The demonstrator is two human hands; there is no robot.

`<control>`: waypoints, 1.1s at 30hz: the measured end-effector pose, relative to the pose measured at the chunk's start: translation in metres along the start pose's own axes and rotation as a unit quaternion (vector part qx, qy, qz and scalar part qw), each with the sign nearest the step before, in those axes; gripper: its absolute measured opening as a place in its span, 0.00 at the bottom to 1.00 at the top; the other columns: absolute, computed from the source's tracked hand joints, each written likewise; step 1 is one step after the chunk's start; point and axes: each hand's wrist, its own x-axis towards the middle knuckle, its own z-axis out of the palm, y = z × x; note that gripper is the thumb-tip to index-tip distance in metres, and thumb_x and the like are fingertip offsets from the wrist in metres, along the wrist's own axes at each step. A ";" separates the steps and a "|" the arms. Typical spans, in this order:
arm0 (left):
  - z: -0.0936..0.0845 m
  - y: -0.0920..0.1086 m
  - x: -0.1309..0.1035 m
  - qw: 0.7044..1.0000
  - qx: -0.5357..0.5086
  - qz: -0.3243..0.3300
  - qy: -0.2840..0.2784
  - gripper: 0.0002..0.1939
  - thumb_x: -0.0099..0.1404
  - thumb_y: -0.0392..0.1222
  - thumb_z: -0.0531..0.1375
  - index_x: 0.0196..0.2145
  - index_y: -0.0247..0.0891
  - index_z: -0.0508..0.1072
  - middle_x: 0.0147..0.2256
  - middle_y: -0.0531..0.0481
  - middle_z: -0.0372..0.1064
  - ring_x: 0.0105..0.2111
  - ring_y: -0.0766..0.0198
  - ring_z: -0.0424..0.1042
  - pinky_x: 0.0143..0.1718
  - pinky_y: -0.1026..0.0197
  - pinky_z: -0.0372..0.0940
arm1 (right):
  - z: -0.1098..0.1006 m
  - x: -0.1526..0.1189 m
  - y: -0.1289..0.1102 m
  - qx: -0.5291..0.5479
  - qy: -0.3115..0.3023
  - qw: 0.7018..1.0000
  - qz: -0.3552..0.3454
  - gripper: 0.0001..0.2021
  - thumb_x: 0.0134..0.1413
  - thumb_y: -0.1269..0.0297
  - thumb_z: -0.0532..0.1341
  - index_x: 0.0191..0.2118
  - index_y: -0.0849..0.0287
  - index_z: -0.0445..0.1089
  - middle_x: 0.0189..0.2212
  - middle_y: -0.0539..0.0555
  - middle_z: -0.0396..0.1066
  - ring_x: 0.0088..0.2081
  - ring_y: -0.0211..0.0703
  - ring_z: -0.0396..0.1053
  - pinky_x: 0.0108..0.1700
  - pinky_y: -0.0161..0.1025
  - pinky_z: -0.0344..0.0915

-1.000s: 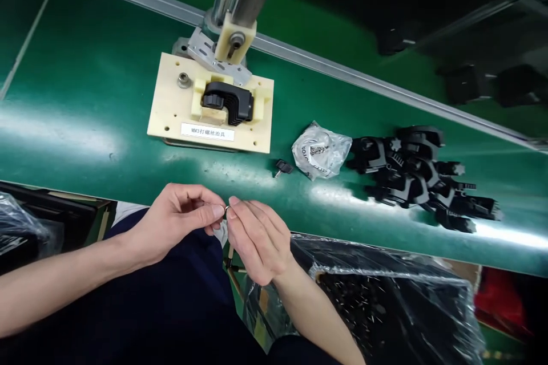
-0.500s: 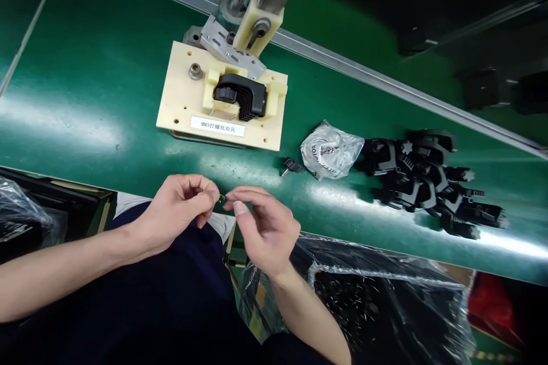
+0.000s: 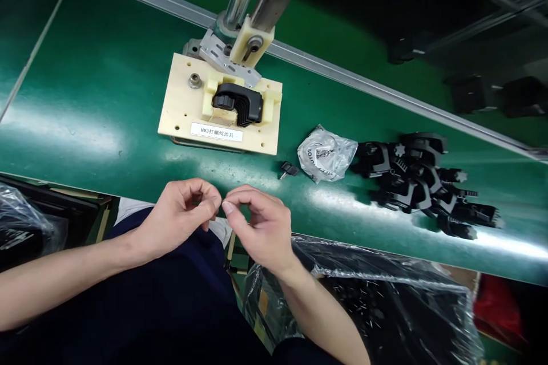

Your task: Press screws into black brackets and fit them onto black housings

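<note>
1. Head view: the left hand (image 3: 182, 217) and the right hand (image 3: 261, 228) meet at the near edge of the green tabletop (image 3: 85, 120), fingertips pinched and almost touching.
2. Each grip is pinched shut; something tiny may sit between the fingertips, but I cannot tell what.
3. Far from the hands, a cream block (image 3: 180, 114) holds a black part (image 3: 238, 104).
4. To the right lie a small key (image 3: 289, 170), a crinkly bag (image 3: 327, 154) and a pile of black parts (image 3: 423, 182).
</note>
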 end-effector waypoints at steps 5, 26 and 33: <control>0.003 -0.009 -0.003 0.997 -0.067 0.001 0.036 0.09 0.56 0.44 0.65 0.28 0.34 0.78 0.27 0.49 0.73 0.31 0.63 0.71 0.38 0.60 0.68 | 0.017 -0.004 0.010 -0.357 0.136 0.885 -0.268 0.03 0.52 0.76 0.61 0.33 0.64 0.69 0.27 0.57 0.72 0.25 0.39 0.66 0.24 0.37 0.62; -0.013 -0.011 0.005 0.858 0.384 0.340 0.001 0.11 0.66 0.35 0.53 0.30 0.36 0.74 0.27 0.46 0.70 0.27 0.64 0.66 0.31 0.61 0.63 | -0.001 0.004 -0.003 0.002 0.006 1.000 -0.008 0.07 0.51 0.79 0.59 0.28 0.61 0.67 0.22 0.47 0.65 0.23 0.31 0.62 0.25 0.30 0.62; -0.028 0.047 0.047 0.787 0.399 0.445 0.153 0.05 0.63 0.38 0.57 0.34 0.38 0.74 0.34 0.45 0.73 0.36 0.61 0.70 0.41 0.59 0.67 | 0.005 0.078 0.030 -0.208 0.250 0.919 -0.223 0.05 0.55 0.73 0.58 0.29 0.59 0.69 0.27 0.52 0.71 0.31 0.40 0.69 0.36 0.40 0.65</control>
